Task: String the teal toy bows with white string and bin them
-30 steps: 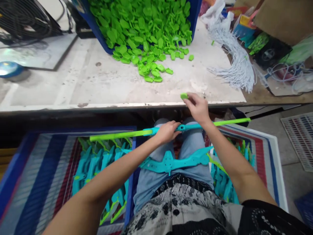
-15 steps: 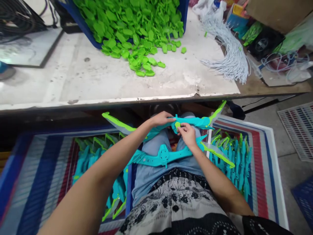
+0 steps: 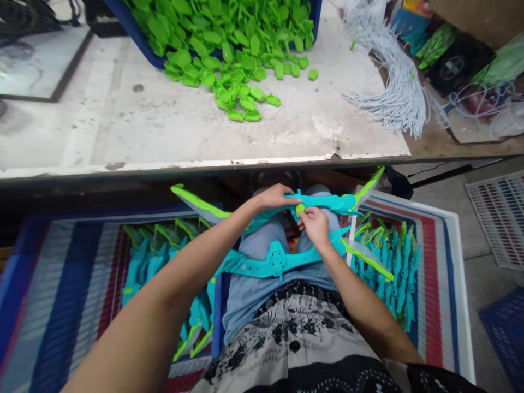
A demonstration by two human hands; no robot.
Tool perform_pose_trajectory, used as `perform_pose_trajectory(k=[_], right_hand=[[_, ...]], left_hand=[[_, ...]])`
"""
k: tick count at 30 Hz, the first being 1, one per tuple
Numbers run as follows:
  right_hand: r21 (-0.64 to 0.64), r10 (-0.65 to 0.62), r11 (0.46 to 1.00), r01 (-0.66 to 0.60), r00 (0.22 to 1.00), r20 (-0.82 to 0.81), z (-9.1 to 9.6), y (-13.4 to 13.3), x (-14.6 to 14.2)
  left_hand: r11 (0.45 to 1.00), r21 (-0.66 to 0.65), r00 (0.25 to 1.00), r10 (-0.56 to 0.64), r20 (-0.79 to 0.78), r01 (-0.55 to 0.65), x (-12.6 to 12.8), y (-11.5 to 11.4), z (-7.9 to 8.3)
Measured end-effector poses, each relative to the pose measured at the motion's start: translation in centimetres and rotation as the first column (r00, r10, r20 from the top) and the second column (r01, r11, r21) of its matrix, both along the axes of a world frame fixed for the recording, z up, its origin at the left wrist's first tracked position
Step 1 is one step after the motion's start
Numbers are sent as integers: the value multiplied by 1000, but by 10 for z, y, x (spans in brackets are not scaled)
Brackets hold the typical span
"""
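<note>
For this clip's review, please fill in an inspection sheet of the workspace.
Surface: white worktop, scuffed, front edge chipped.
Job's things: bow-shaped part in turquoise and green, with small green piece at its middle; second bow-shaped part across the lap.
Clutter: loose green pieces before a blue bin; white strand bundle at right.
Hands: left hand holds the first part; right hand has fingertips at the small piece, grip unclear.
Cables: thin pale cords, tangled, far right.
Surroundings: blue crate left, white crate right, both holding similar parts.
</note>
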State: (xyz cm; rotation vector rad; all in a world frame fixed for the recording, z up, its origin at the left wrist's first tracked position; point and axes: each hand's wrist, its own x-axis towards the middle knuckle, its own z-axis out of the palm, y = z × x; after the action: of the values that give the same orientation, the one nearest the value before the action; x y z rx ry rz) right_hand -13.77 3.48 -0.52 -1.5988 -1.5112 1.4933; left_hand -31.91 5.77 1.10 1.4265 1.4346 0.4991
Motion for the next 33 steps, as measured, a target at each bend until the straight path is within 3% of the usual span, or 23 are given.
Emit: perform_pose_trajectory(k=[4, 7, 11, 14, 19, 21, 24, 27, 30, 33], right_hand=[[115, 95, 987, -115, 982, 165, 3, 5, 3], [182, 32, 980, -84, 962, 272, 5, 2, 6], [171, -22, 985, -5, 987, 158, -3, -8, 5], [178, 65, 981, -73, 996, 53, -14, -9, 1], [208, 169, 961, -183, 982, 84, -17, 2, 3], [181, 278, 934, -307, 945, 171, -3, 11, 8], [173, 412, 843, -509, 819, 400, 37, 30, 14], [316, 397, 751, -579, 780, 484, 86, 61, -1], [516, 366, 626, -585, 804, 469, 117, 101, -50], [567, 349, 524, -635, 768, 537, 122, 139, -121]], left_hand=[[1000, 3, 995, -30, -94, 30, 1, 4, 1], [998, 38, 984, -33, -178, 40, 3, 6, 2], [999, 44, 993, -27, -112, 32, 9, 2, 2], [1000, 18, 998, -3, -60, 4, 10, -2, -2], [1000, 30, 998, 9, -56, -7, 4, -2, -6], [995, 100, 992, -1, -125, 14, 3, -6, -2], [984, 180, 955, 38, -294, 16, 11, -19, 8], [980, 197, 906, 85, -414, -2, 25, -35, 20], [986, 168, 894, 61, -444, 16, 29, -39, 32], [988, 38, 914, -121, -387, 147, 18, -29, 42]])
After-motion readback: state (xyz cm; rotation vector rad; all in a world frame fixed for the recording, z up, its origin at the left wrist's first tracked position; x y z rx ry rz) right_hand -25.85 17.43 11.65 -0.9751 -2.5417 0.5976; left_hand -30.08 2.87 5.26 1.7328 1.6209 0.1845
